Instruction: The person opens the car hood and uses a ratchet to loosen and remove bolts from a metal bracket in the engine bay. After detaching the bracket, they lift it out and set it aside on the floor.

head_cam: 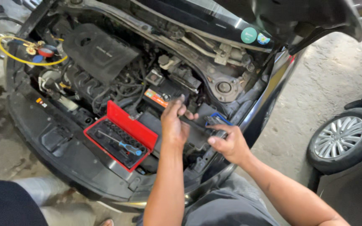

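I look down into an open car engine bay (105, 62). My left hand (174, 123) reaches over a black plastic cover (195, 136) in front of the battery (164, 96), its fingers closed around something small that I cannot make out. My right hand (229, 144) grips the right edge of the same black cover, beside a blue part (218, 118). An open red socket set case (120, 136) with a blue-handled screwdriver (124, 145) rests on the front panel, left of my left hand.
A black engine cover (99, 50) sits at the back left. A yellow hose with red and blue gauges (34, 50) lies at the far left. Another car's wheel (342, 138) stands on the concrete at right. The raised bonnet (306, 16) hangs above.
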